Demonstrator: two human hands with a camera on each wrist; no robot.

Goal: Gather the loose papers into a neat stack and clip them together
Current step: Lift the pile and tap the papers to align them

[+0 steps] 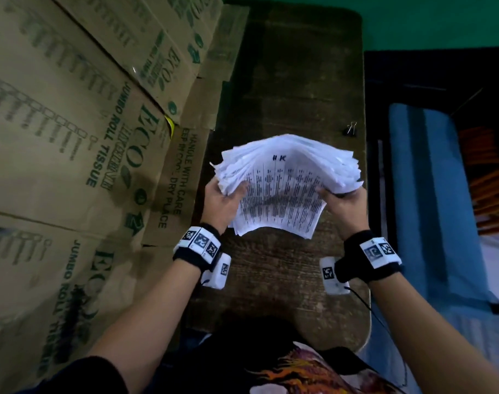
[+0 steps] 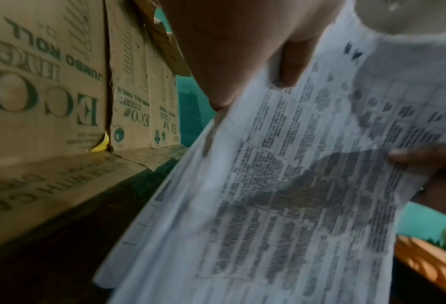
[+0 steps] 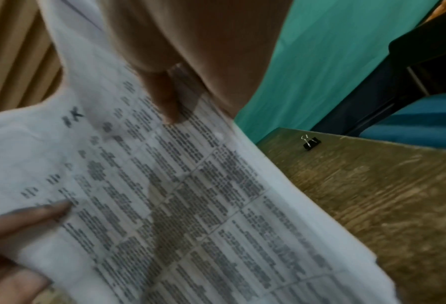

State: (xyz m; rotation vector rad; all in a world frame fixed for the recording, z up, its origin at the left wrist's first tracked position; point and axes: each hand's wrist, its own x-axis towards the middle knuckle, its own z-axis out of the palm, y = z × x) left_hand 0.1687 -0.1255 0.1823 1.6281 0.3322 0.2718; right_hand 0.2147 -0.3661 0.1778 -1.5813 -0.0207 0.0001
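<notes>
— Between both hands, where's the paper stack (image 1: 285, 183)?
— Lifted: left hand (image 1: 224, 201) and right hand (image 1: 343, 204) each curl round a side edge.
— Handling?
— Floppy, splayed; probably best gripped at the sides.
— Binder clip (image 3: 310, 142)?
— Beyond the right hand; the left wrist view misses it.

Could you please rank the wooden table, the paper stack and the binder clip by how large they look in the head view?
1. wooden table
2. paper stack, raised nearer the camera, so somewhat enlarged
3. binder clip
</notes>
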